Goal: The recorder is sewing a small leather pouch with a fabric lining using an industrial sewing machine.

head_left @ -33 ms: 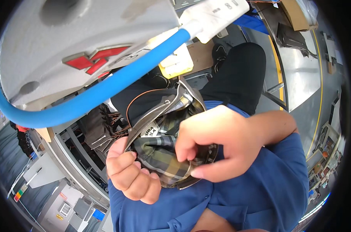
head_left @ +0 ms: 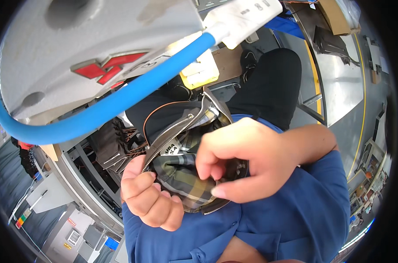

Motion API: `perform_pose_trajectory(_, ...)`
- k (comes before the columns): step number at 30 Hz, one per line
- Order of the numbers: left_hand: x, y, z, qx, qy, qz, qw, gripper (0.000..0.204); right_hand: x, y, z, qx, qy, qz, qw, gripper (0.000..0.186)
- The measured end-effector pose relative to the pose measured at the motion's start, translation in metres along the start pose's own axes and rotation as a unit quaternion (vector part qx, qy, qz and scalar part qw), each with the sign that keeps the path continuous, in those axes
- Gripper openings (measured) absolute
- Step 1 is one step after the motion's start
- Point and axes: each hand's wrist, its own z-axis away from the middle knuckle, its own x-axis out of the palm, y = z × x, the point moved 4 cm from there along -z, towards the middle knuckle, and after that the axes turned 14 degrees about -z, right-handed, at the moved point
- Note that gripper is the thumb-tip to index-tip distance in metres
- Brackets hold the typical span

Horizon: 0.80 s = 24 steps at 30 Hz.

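A dark brown zippered bag (head_left: pixel 166 138) with a plaid lining (head_left: pixel 175 173) lies open on my lap. My left hand (head_left: pixel 151 195) is closed around the bag's left rim, thumb by the metal zipper teeth. Over the opening hovers my right hand (head_left: pixel 247 160), its fingers curled, with a gap between thumb and forefinger just above the lining. Nothing shows between those two tips; the other fingers are partly hidden. A pale label (head_left: pixel 172 148) is sewn to the lining inside.
A large grey machine head (head_left: pixel 98 48) with a thick blue tube (head_left: pixel 115 101) overhangs the upper left. Dark folded pieces (head_left: pixel 109 147) hang beside my left leg. At the right, a metal table (head_left: pixel 339 83) holds a cardboard box (head_left: pixel 332 15) and a dark piece (head_left: pixel 329 43).
My right thumb and forefinger have shifted slightly up and away from the lining, where they were close around a fold of it. The left hand keeps its grip.
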Motion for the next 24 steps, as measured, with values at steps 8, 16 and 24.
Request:
perform_pose_trajectory(8, 0.013, 0.004, 0.002, -0.004, 0.087, 0.034, 0.996, 0.017, 0.011, 0.021, -0.01, 0.196, -0.068, -0.191, 0.959, 0.021)
perform_pose_trajectory(16, 0.012, 0.006, 0.006, -0.024, 0.065, 0.04, 0.997, 0.016, 0.013, 0.024, -0.011, 0.198, -0.073, -0.194, 0.958, 0.024)
perform_pose_trajectory(24, 0.014, 0.009, 0.009, -0.06, 0.087, 0.036, 0.994, 0.017, 0.015, 0.029, -0.008, 0.219, -0.061, -0.286, 0.931, 0.025)
